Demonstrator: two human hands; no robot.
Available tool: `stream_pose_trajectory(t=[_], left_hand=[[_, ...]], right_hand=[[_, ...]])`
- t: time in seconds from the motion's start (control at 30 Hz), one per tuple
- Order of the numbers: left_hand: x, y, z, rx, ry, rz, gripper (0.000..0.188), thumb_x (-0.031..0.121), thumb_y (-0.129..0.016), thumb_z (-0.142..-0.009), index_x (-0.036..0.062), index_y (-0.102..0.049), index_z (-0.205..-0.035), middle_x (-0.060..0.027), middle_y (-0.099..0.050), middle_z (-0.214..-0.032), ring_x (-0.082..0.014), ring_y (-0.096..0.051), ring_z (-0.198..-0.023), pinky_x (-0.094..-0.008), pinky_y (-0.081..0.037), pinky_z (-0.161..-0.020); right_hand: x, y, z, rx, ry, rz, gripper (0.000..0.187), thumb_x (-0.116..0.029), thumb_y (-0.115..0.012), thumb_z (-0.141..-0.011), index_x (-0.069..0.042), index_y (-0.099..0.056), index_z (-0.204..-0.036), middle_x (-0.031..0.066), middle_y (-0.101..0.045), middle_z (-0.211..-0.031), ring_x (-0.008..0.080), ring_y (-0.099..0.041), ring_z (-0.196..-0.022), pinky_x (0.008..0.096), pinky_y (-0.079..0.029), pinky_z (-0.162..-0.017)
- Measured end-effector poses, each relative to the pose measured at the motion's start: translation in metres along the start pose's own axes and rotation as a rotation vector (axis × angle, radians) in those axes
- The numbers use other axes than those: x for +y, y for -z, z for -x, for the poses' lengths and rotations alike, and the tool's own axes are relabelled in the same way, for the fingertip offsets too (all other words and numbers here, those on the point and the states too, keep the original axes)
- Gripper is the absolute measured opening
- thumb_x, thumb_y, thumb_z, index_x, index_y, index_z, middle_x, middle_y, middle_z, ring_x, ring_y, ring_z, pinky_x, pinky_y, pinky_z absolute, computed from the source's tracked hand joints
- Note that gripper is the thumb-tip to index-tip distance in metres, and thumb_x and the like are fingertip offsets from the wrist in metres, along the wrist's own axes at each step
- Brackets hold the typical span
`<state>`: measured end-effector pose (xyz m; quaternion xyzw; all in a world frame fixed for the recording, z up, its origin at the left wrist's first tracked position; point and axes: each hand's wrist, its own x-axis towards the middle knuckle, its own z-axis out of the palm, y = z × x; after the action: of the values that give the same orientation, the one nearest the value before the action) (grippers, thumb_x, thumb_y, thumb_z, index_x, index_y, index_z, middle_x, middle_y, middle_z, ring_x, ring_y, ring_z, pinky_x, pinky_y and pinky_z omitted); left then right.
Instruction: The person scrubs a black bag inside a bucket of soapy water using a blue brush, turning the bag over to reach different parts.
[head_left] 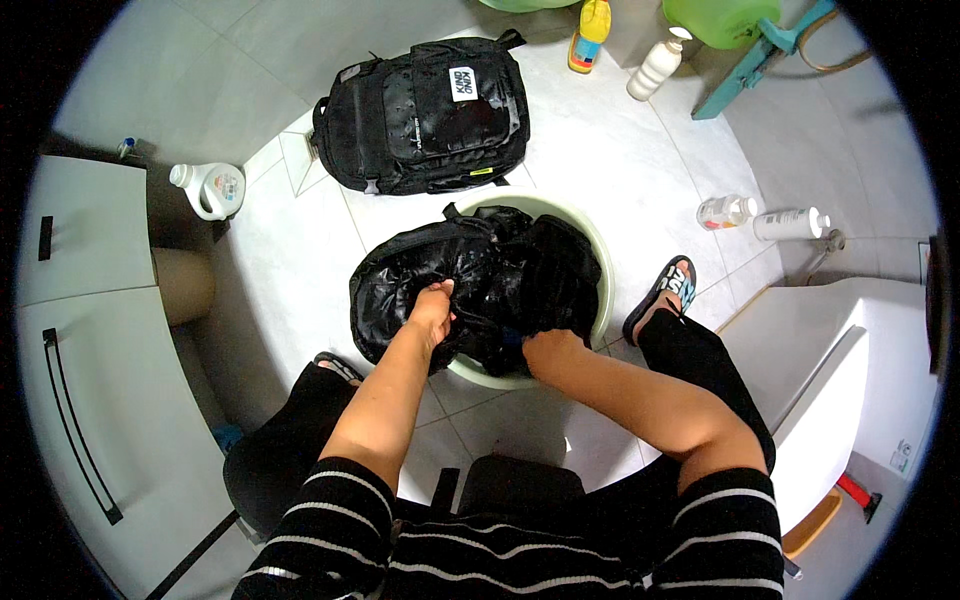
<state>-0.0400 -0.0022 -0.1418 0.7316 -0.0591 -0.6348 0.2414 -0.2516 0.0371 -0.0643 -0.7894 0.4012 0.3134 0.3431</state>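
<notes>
A wet black backpack [400, 275] lies bunched over a pale green basin [603, 225], its left part hanging past the rim. My left hand [432, 312] is closed on the backpack's glossy fabric, pinching up a fold. At the basin's near right side, my right hand [550, 350] is curled against the same backpack; its fingertips are hidden in the dark cloth. Just beyond the basin, a second black backpack [420, 120] with a white patch lies flat on the tiled floor, spotted with water.
A white jug [210, 190] stands left, near a white cabinet [100, 380]. At the back are a yellow bottle [590, 38], a white pump bottle [657, 68] and a green basin [725, 15]. Two bottles [727, 212] stand right, above a white toilet [800, 400]. My feet flank the basin.
</notes>
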Motion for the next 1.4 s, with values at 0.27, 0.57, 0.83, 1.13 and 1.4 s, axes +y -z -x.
stream_pose_trajectory(t=[0.27,0.57,0.83,1.13,1.4], left_hand=[[0.012,-0.010,0.015,-0.099,0.008,-0.065,0.018,0.032,-0.056,-0.089,0.0165,-0.048,-0.085,-0.0006,-0.044,-0.062,-0.0143,-0.039,-0.045,-0.0280,-0.030,-0.038],[-0.006,-0.002,-0.013,-0.084,-0.022,0.004,0.014,0.028,-0.057,-0.089,0.0156,-0.050,-0.089,-0.0020,-0.046,-0.063,-0.0145,-0.040,-0.045,-0.0283,-0.034,-0.040],[0.011,-0.010,0.019,-0.036,0.034,-0.057,0.014,0.030,-0.055,-0.090,0.0170,-0.050,-0.089,0.0000,-0.043,-0.058,-0.0129,-0.040,-0.042,-0.0262,-0.030,-0.033],[-0.001,-0.011,0.002,-0.099,-0.058,0.059,0.016,0.028,-0.053,-0.090,0.0127,-0.050,-0.092,-0.0024,-0.047,-0.064,-0.0149,-0.038,-0.045,-0.0300,-0.032,-0.039],[-0.016,0.000,-0.021,-0.101,-0.087,0.071,0.018,0.029,-0.054,-0.091,0.0124,-0.051,-0.095,-0.0013,-0.044,-0.063,-0.0136,-0.037,-0.047,-0.0291,-0.033,-0.041]], right_hand=[[0.000,0.005,-0.057,0.356,-0.306,-0.307,0.030,-0.011,-0.047,-0.082,-0.005,-0.057,-0.109,0.0194,-0.064,-0.092,0.0348,-0.064,-0.086,0.0447,-0.052,-0.072],[0.012,0.001,-0.019,0.154,-0.114,-0.187,0.028,-0.015,-0.040,-0.089,-0.005,-0.061,-0.106,0.0197,-0.062,-0.101,0.0343,-0.061,-0.094,0.0462,-0.051,-0.077],[0.017,-0.006,-0.020,0.073,-0.154,-0.195,0.030,-0.013,-0.039,-0.090,-0.003,-0.058,-0.111,0.0194,-0.062,-0.103,0.0343,-0.061,-0.095,0.0456,-0.051,-0.076],[0.023,-0.003,-0.043,0.334,-0.228,-0.266,0.036,-0.013,-0.044,-0.085,-0.012,-0.054,-0.120,0.0194,-0.064,-0.096,0.0356,-0.063,-0.087,0.0461,-0.052,-0.074],[0.025,-0.007,-0.070,0.555,-0.552,-0.730,0.043,-0.011,-0.051,-0.083,-0.023,-0.053,-0.125,0.0203,-0.061,-0.104,0.0383,-0.060,-0.094,0.0467,-0.047,-0.083]])
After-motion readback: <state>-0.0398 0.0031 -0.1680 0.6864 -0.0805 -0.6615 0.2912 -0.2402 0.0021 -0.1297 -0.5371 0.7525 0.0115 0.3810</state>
